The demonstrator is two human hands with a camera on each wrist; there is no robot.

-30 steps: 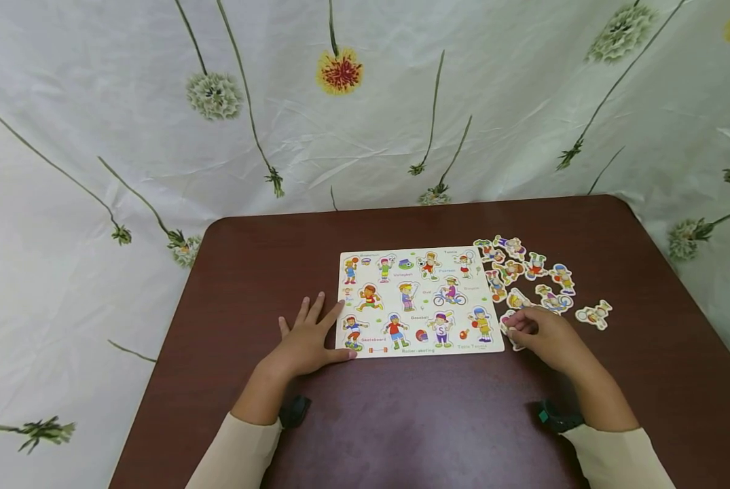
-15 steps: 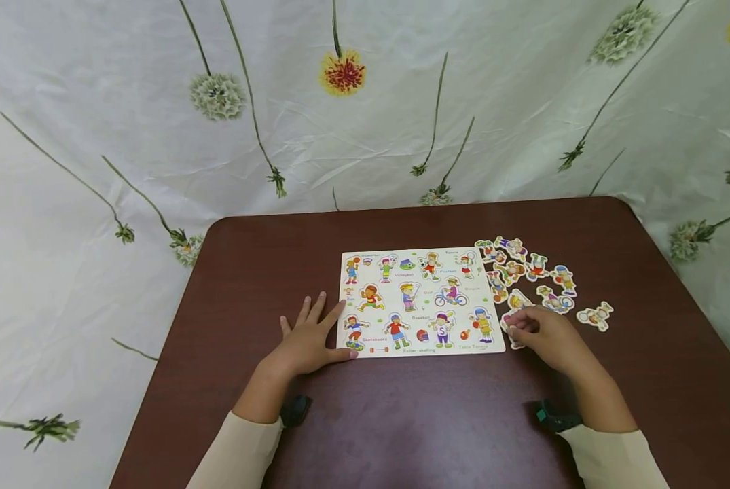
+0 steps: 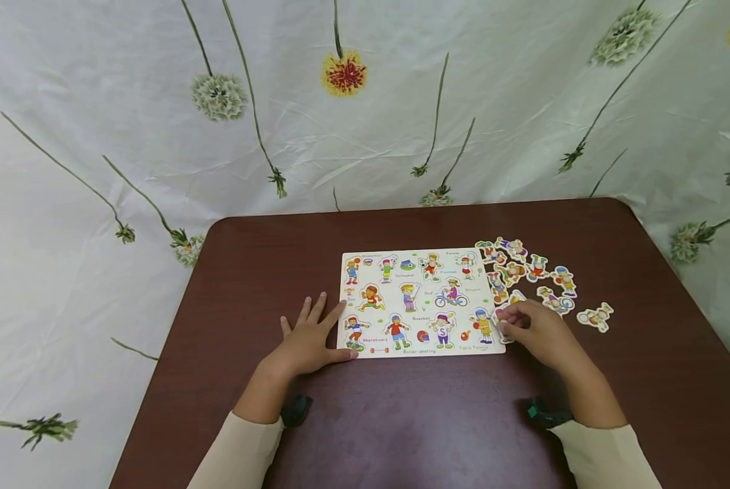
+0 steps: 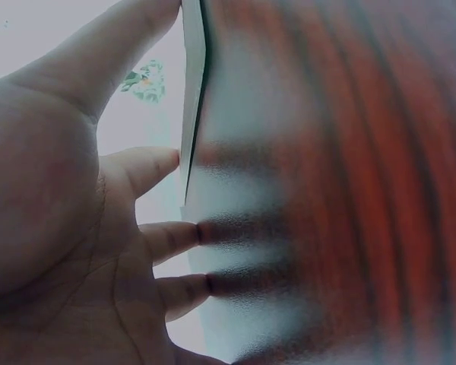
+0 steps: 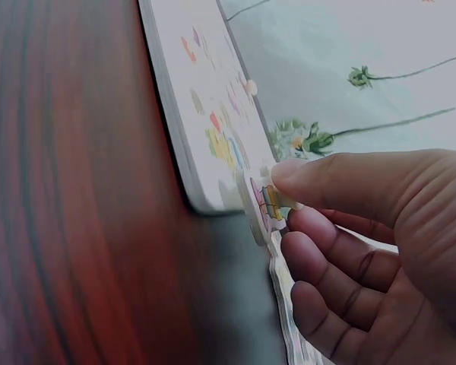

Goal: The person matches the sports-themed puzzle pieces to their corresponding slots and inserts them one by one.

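On dark wood [image 3: 413,421], your splayed left hand [image 3: 309,345] touches the board [image 3: 390,302], which could snag the piece [image 5: 263,205] your right hand [image 3: 540,331] pinches if carried low.

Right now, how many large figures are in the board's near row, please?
4 on the board, left to right: skateboarder, roller skater, baseball player, and table tennis player nearest the right hand. None looks hidden.
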